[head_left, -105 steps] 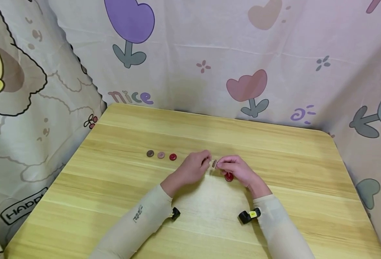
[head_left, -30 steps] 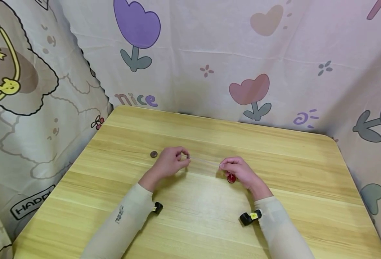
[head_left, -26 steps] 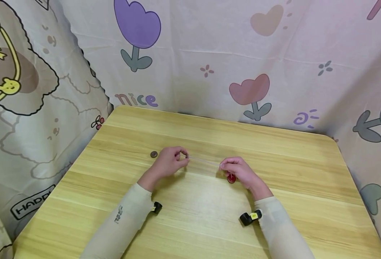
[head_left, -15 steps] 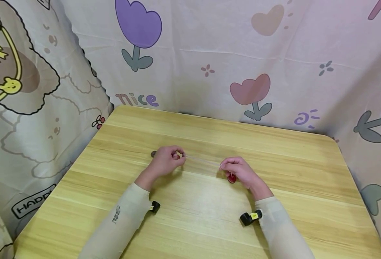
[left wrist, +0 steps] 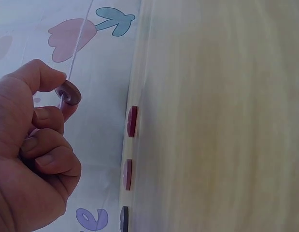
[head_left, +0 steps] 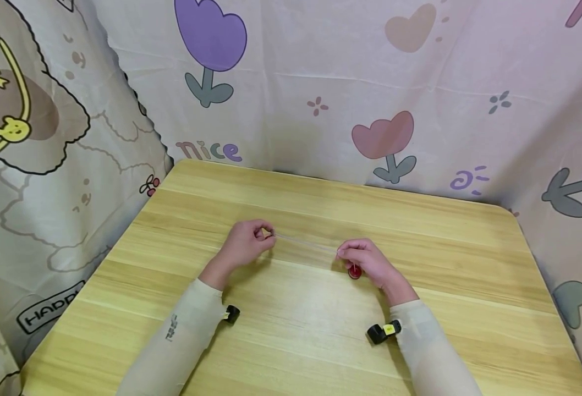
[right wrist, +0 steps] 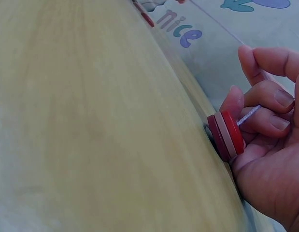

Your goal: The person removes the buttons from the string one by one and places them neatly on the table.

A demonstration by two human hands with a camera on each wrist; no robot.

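Observation:
A thin white thread [head_left: 305,243] runs taut between my two hands above the wooden table [head_left: 316,335]. My left hand [head_left: 263,234] pinches a brownish button [left wrist: 70,92] strung on that thread [left wrist: 81,36] between thumb and forefinger. My right hand [head_left: 342,253] pinches the other end of the thread [right wrist: 248,115], its fingers curled. A small stack of red and pink buttons [right wrist: 227,135] hangs on the thread under this hand and shows as a red spot [head_left: 354,271] in the head view.
A red button [left wrist: 133,121], a pink button [left wrist: 127,174] and a dark button [left wrist: 123,218] lie in a row on the table by my left hand; the head view hides them. Patterned cloth walls [head_left: 320,99] close in the table at back and sides.
My hands, close together 3.5 s ago, have drawn apart. The left hand has slid left with its button along the thread and now covers the row of loose buttons. The right hand stayed put.

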